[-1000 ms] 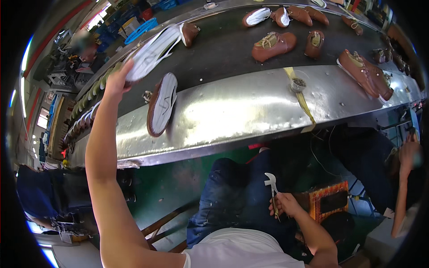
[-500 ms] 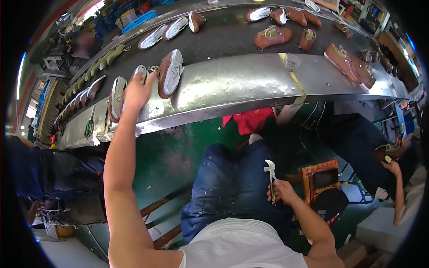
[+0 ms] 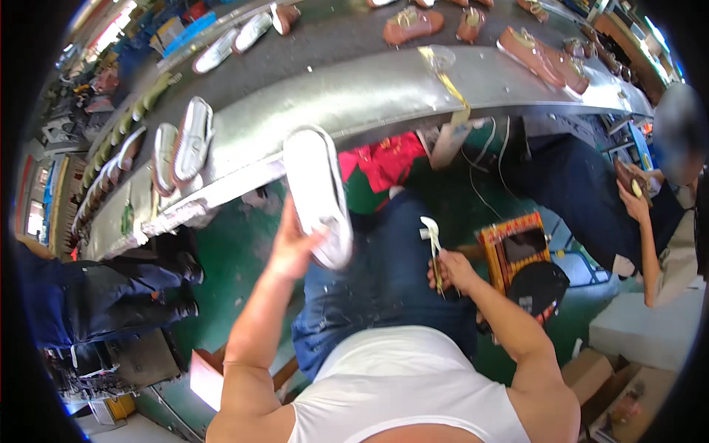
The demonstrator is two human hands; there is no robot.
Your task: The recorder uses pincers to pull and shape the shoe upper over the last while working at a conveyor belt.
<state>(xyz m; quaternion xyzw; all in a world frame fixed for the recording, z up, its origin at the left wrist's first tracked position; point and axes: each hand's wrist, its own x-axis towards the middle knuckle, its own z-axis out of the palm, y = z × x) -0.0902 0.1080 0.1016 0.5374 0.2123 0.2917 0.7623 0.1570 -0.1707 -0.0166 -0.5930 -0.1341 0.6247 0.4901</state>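
Observation:
Over my lap, my left hand (image 3: pixel 292 241) grips a shoe (image 3: pixel 316 177), its white underside facing up. The shoe's upper is mostly hidden from this angle. By my right thigh, my right hand (image 3: pixel 452 272) is wrapped round the handle of a claw hammer (image 3: pixel 430 230), the silver head pointing away from me. At the left on the metal bench edge (image 3: pixel 258 103) rest two brown shoes with pale undersides: a nearer-to-centre shoe (image 3: pixel 193 140) and another shoe (image 3: pixel 163 157) right beside it.
Brown shoes (image 3: pixel 413 25) and white-bottomed shoes (image 3: pixel 252 32) lie along the dark belt (image 3: pixel 325 63). Red cloth (image 3: pixel 380 159) hangs under the bench. Beside my right arm are an orange-framed box (image 3: pixel 509 255) and a black cap (image 3: pixel 541 286). A co-worker's hands (image 3: pixel 636 199) hold a brown shoe at right.
My left hand has lifted a shoe off the bench edge and brought it right and nearer, over my lap. The view has shifted; my right hand still holds the hammer.

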